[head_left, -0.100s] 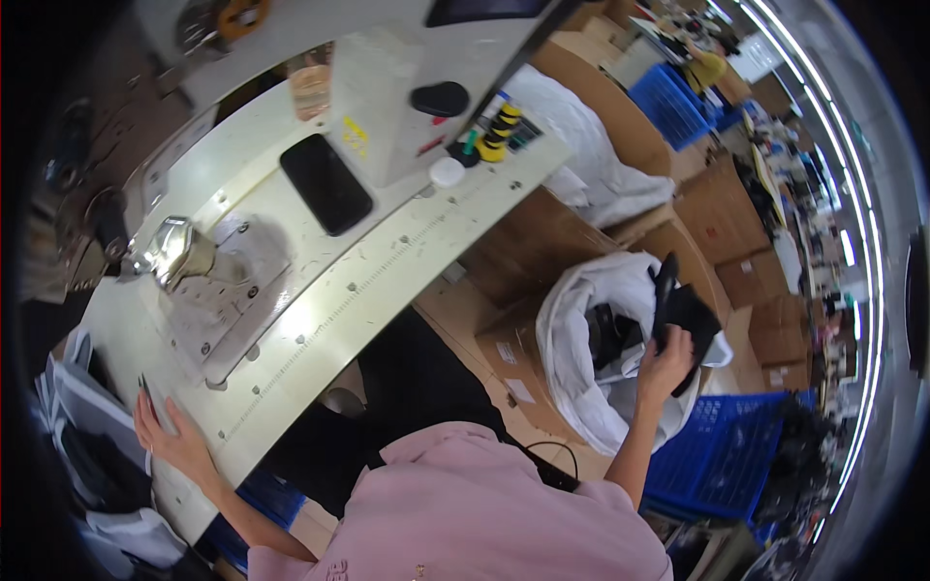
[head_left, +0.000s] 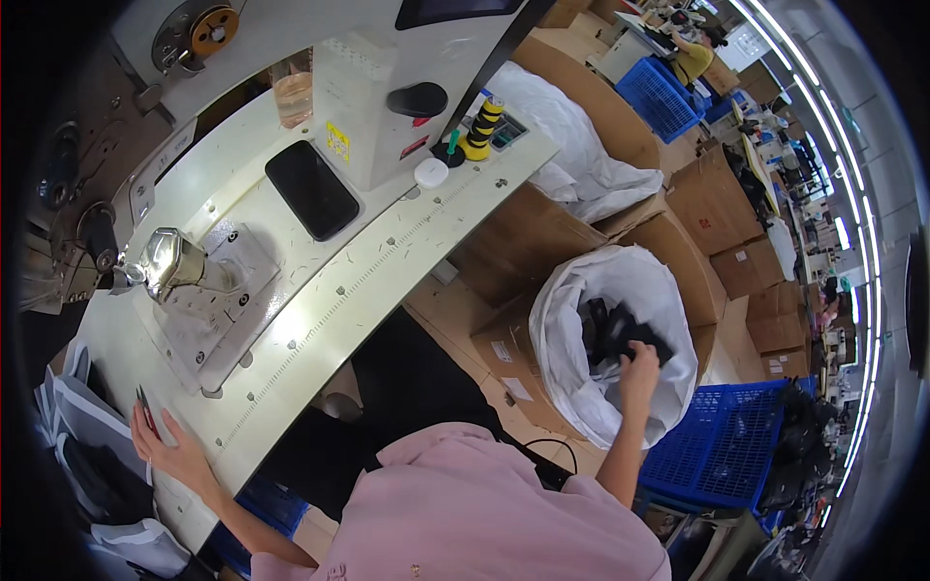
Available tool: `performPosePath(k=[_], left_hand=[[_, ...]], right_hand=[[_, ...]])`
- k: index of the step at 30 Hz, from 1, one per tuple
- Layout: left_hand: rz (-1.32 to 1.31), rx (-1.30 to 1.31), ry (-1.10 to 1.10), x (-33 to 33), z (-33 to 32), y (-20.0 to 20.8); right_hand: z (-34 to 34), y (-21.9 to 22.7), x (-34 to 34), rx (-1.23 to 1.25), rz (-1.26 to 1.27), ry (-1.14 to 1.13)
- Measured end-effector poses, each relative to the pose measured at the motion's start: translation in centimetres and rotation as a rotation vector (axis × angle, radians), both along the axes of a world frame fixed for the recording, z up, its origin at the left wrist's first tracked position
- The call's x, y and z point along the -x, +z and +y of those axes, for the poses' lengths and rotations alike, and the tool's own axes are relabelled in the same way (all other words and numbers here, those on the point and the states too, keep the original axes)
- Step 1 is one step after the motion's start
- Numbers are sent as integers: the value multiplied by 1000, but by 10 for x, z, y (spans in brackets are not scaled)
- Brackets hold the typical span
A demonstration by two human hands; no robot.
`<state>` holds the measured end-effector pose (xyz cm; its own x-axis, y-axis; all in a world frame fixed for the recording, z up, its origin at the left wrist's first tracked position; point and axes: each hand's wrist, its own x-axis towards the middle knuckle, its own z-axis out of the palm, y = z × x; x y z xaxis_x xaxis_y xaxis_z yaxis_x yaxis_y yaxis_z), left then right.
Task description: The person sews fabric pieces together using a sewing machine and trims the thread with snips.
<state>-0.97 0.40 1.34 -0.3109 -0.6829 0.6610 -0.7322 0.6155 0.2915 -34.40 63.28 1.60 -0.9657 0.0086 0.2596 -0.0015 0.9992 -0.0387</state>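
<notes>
My right hand [head_left: 637, 376] reaches into a cardboard box lined with a white bag [head_left: 554, 363]. Its fingers are closed on a black fabric piece [head_left: 647, 341], whose exact kind I cannot make out. More dark pieces [head_left: 599, 324] lie beside it inside the bag. On the left end of the pale sewing table [head_left: 320, 353], my left hand [head_left: 177, 455] rests with a slim pointed tool [head_left: 146, 414], red with a dark tip, held at its fingers. Grey and black cut pieces [head_left: 102, 426] are piled close to that hand.
A sewing machine's shiny metal part [head_left: 174, 263] stands on the table near a black phone [head_left: 312, 191]. Beyond them are a white round lid [head_left: 431, 173] and a yellow-black spool [head_left: 481, 131]. A blue crate [head_left: 712, 445] sits right of the lined box. Another person [head_left: 693, 58] works far off.
My right hand has lowered the black fabric piece from above the rim into the lined box. My left hand stays at the table's left end. The whole view has shifted slightly.
</notes>
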Motion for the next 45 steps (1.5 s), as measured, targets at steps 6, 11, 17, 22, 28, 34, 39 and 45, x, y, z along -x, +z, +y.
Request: performPosePath(k=[6, 11, 17, 22, 28, 34, 39, 45], left_hand=[[19, 113, 51, -13, 23, 20], [75, 149, 233, -44, 43, 52], [99, 245, 566, -119, 54, 87], [195, 78, 727, -170, 35, 90], [-28, -90, 636, -164, 32, 32], [401, 413, 719, -190, 55, 80], [531, 614, 671, -161, 118, 165], [1189, 304, -31, -122, 139, 205]], right_hand=[[-188, 2, 13, 540, 113, 585], [-371, 22, -43, 766, -82, 1319], [-474, 6, -115, 795, -451, 1740], [-486, -10, -123, 795, -545, 1709], [-483, -12, -116, 810, -548, 1650], [-486, -8, -116, 800, -560, 1679], [-491, 19, -145, 879, -644, 1787], [-499, 90, -185, 973, -424, 2117]])
